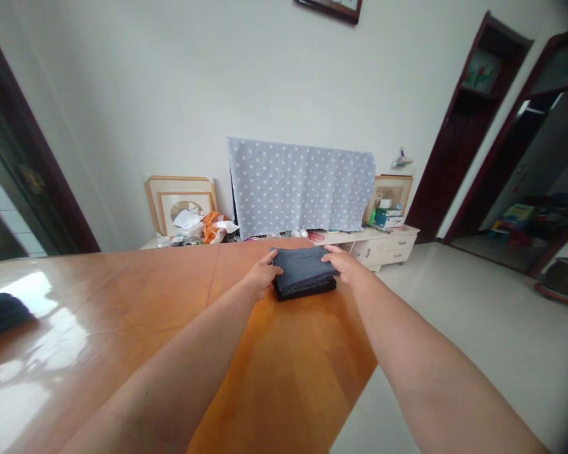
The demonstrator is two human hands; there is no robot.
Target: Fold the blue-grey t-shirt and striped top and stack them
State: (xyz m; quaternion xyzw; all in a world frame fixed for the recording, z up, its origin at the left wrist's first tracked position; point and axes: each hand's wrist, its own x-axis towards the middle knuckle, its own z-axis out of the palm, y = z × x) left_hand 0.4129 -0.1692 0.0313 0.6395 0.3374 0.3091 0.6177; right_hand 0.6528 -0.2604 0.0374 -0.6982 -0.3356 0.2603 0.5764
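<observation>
My left hand [264, 273] pinches the left side of one folded gray-blue cloth [303, 268], and my right hand [343, 262] pinches its right side. The cloth sits on top of a folded black pile [307, 292], near the far edge of the counter [284, 372]. I can't tell how many are in that pile. One dark bundle [2, 314] lies off to the left. Past the counter hangs one big spotted sheet [303, 187].

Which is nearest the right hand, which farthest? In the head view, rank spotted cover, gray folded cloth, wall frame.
1. Gray folded cloth: touching the right hand, on its left.
2. Spotted cover: beyond the hand, slightly left.
3. Wall frame: highest, at the picture's top.
</observation>
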